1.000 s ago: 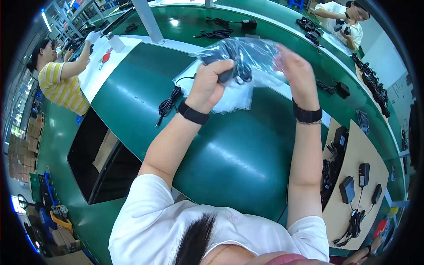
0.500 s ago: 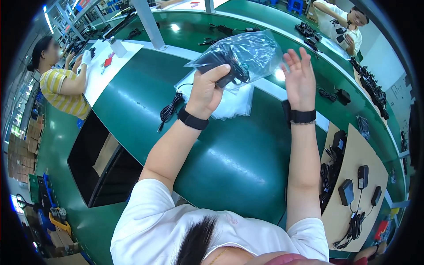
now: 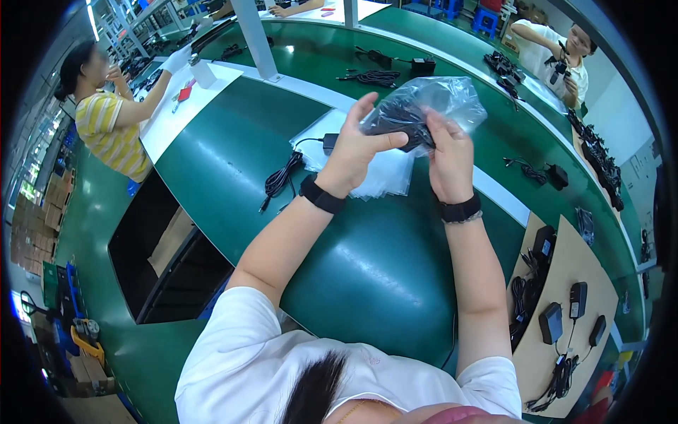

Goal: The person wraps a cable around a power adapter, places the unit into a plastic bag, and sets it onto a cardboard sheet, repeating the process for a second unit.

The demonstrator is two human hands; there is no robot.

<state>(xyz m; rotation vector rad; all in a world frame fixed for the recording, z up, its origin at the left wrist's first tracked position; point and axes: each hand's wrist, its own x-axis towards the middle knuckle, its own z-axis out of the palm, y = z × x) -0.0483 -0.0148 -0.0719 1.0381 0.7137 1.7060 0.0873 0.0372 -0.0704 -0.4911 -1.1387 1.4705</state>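
Note:
A clear plastic bag (image 3: 455, 99) with a black power adapter and its coiled cable (image 3: 395, 116) inside is held up over the far edge of the green bench. My left hand (image 3: 359, 150) holds the bag's left end, thumb across the front and fingers partly behind it. At the other side my right hand (image 3: 452, 152) is closed on the bag, fingers pressed to the plastic near the cable. Beneath them lies a stack of flat clear bags (image 3: 388, 173). Another black adapter (image 3: 329, 143) rests at its left edge, its bundled cable (image 3: 279, 177) on the bench.
Right of my arm, cardboard (image 3: 583, 268) bears several black adapters (image 3: 551, 324). Beyond the bench's white rail, a green belt carries cables and adapters (image 3: 558, 177). A black bin (image 3: 166, 283) stands at left. One person sits at left, another at far right holds an adapter.
My right hand has moved left from an open, raised pose and closed on the bag. The bag has shifted slightly right and down, and my left fingers have loosened a little.

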